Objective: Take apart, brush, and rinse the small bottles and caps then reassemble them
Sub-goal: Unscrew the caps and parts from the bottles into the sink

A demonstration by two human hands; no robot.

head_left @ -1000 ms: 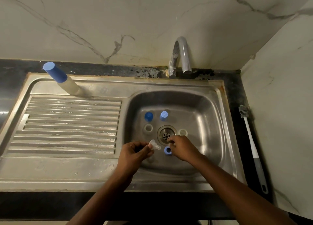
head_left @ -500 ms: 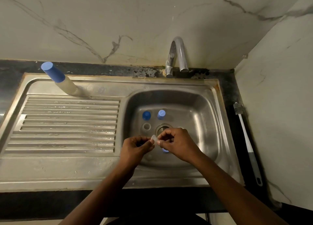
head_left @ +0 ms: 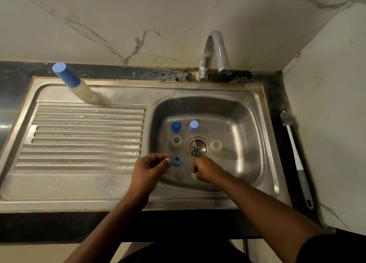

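Inside the sink basin [head_left: 247, 124] stand two blue caps [head_left: 175, 127] [head_left: 193, 126] and two small clear bottles [head_left: 176, 140] [head_left: 216, 145], either side of the drain [head_left: 197, 148]. A blue ring cap [head_left: 176, 160] lies on the basin floor, just off the thumb of my left hand [head_left: 152, 168], whose fingers are curled with nothing visible in them. A small clear piece [head_left: 179, 175] lies below the ring. My right hand [head_left: 207, 170] is curled low over the basin floor, with a pale clear part [head_left: 194, 176] showing at its fingers.
A taller bottle with a blue cap [head_left: 68, 78] stands at the back left of the ribbed drainboard [head_left: 83, 135]. The faucet [head_left: 214, 52] arches over the basin's back rim. A white bottle brush [head_left: 295, 157] lies on the dark counter to the right.
My hands held a clear piece together between them; now they have drawn apart. The left hand no longer shows the piece, and the right hand has dropped toward the basin floor.
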